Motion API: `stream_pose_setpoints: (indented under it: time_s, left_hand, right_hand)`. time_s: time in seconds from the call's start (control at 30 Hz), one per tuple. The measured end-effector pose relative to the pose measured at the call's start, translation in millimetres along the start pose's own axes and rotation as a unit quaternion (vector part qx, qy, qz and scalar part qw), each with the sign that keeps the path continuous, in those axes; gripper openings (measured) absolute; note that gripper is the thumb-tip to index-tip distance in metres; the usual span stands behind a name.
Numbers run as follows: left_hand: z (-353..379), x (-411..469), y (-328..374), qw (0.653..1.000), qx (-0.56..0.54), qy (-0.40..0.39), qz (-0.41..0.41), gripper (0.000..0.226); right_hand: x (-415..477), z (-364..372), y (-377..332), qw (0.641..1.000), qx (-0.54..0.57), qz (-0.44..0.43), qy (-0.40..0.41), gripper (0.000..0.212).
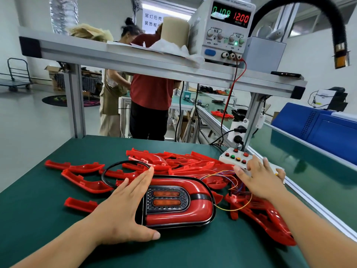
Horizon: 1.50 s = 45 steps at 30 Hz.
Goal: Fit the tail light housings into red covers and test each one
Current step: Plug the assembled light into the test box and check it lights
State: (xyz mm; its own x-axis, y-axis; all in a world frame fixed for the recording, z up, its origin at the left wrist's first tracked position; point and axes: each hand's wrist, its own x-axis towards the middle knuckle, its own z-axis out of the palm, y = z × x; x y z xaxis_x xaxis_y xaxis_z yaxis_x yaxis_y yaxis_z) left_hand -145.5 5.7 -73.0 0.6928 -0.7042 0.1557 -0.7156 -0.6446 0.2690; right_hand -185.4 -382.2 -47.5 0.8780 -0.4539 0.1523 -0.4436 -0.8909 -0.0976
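Note:
An assembled tail light (pixel 177 204) lies flat on the green mat, a black housing with two orange lamp strips set in a glossy red cover. My left hand (pixel 123 207) rests against its left end with straight fingers, thumb along the near edge. Thin coloured wires (pixel 229 176) run from the light toward a white test box (pixel 236 157) with red, green and yellow buttons. My right hand (pixel 258 178) lies spread over the near end of that box, fingers straight. A heap of loose red covers (pixel 173 163) sits behind the light.
A power supply (pixel 222 29) on the overhead shelf reads 12.00 volts. More red parts (pixel 270 221) lie at the right, near the aluminium table rail (pixel 316 206). A black gasket loop (pixel 123 167) rests on the heap. Two people stand beyond the table's far edge.

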Motion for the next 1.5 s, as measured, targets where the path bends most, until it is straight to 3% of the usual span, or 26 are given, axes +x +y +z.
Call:
stream_pose_setpoints:
  time_s: [0.13,0.43,0.8,1.5]
  left_hand:
    - [-1.1,-0.2,1.0,1.000,-0.005,-0.004,-0.004,0.132]
    - [1.5,0.4,-1.7,1.000,0.001,0.010,0.009,0.134]
    - [3.5,0.9,-3.6,1.000,-0.001,0.019,0.013,0.134]
    - [1.8,0.3,-1.8,1.000,0.001,0.010,0.015,0.134]
  right_hand:
    - [16.5,1.0,-10.1,0.999,-0.021,-0.022,-0.012,0.064]
    - [29.9,7.9,-21.4,0.998,-0.046,-0.022,-0.039,0.107]
    - [31.8,9.6,-21.8,0.995,-0.082,-0.023,-0.044,0.120]
    - [33.4,10.9,-23.8,0.996,-0.084,-0.030,-0.032,0.112]
